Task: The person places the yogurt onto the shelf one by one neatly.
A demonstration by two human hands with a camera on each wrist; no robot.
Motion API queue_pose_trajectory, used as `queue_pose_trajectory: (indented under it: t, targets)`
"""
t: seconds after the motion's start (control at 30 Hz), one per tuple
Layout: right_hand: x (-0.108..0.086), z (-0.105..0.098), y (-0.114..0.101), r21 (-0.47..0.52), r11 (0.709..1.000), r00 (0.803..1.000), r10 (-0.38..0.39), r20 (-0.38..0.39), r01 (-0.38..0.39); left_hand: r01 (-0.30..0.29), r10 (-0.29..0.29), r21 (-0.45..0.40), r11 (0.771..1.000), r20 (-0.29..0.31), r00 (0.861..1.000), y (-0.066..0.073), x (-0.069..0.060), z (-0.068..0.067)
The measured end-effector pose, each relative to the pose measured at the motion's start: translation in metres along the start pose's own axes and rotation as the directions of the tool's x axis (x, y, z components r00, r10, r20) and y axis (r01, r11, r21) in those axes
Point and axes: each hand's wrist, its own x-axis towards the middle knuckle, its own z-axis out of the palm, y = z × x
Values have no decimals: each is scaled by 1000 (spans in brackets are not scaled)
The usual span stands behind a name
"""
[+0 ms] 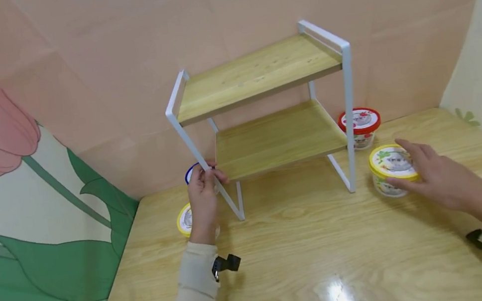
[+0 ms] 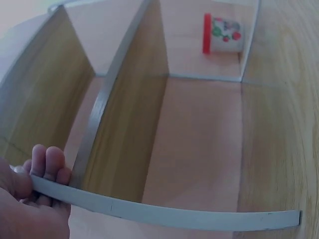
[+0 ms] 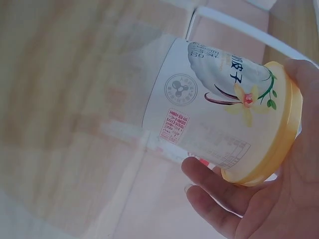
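A two-tier shelf with wooden boards and a white metal frame stands on the table. My left hand grips its front left upright, thumb and fingers wrapped round the bar near the lower board. At the right, my right hand spans the lid of a yellow-lidded tub, thumb on one side and fingers on the other. Flower print and lettering show on this tub's wall in the right wrist view. Whether its base touches the table is hard to tell.
A red-lidded tub stands behind the shelf's right side. Left of the shelf, partly hidden by my left hand, are a blue-lidded tub and another yellow-lidded tub. A pink-covered wall rises behind the wooden table.
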Motion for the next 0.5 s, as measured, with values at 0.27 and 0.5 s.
queue_pose_trajectory:
  t: [0.27,0.5]
  targets:
    - [-2,3,-14,17,998,998,-57,-5,57,15,-15,-31,999,-3,1000,-1,2,-9]
    - [-2,5,-17,32,992,992,-119,-51,121,20,-20,-52,998,4,1000,-2,4,-6]
